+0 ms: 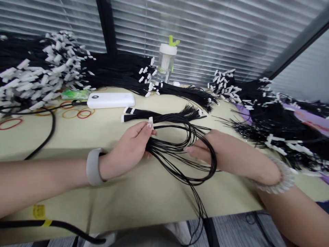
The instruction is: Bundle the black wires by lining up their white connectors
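My left hand [131, 145] is closed on a bundle of thin black wires [169, 147], with a white connector [150, 120] standing up at its thumb. From there the wires run right and curve into a loose loop. My right hand [218, 151] is at the loop's right side, its fingers curled among the wires and partly hidden by them. Loose wire ends hang down over the table's front edge. Just behind my hands lie finished-looking black wire bundles [161, 116] with white connectors at their left ends.
Large heaps of black wires with white connectors [28, 82] lie at the back left, and another wire heap [280, 127] is at the right. A white power bank [111, 100], rubber bands [84, 114], a bottle [167, 61] and a thick black cable [69, 227] are on the table.
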Demonstrator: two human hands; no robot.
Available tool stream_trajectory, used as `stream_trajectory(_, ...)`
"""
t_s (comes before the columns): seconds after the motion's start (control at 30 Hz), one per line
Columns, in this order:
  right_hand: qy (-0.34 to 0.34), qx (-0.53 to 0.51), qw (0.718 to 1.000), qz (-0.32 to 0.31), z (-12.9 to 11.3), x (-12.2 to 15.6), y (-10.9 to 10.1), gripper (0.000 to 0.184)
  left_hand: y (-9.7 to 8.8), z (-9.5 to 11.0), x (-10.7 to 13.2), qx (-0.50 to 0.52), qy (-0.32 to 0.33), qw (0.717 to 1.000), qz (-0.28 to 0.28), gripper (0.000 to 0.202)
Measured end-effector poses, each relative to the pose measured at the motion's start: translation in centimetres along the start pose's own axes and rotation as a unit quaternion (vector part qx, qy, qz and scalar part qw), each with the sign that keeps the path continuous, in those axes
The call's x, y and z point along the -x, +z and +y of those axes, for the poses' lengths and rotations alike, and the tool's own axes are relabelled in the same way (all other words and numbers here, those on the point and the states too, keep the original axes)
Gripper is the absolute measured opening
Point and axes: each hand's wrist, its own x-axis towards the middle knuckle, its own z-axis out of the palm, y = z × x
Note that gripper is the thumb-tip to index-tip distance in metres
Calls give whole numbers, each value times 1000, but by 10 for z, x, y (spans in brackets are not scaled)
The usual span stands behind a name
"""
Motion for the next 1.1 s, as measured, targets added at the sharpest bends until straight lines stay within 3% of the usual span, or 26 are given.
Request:
stream_trajectory(0.13,-32,-174,982,-66,-8,-8,14,38,1,1,4,-33,27,999,-3,33)
stream_trajectory(0.27,-63,-241,968,-20,-19,-16,31,37,2,2,6,-56,41,998,0,32)
stream_trajectory(0.43,-77,-225,971,31,-24,-20,40,32,1,3,8,-75,56,996,-4,31)
stream_trajectory(0.63,-150,-166,971,83,-25,-19,42,28,0,4,9,-90,65,994,-14,31)
stream_trajectory(0.87,-117,-169,977,50,-31,-20,40,31,1,1,8,-100,86,990,-39,29)
stream_trajectory(1.1,-160,-8,980,118,-35,-19,42,27,-1,-2,9,-128,95,987,-34,29)
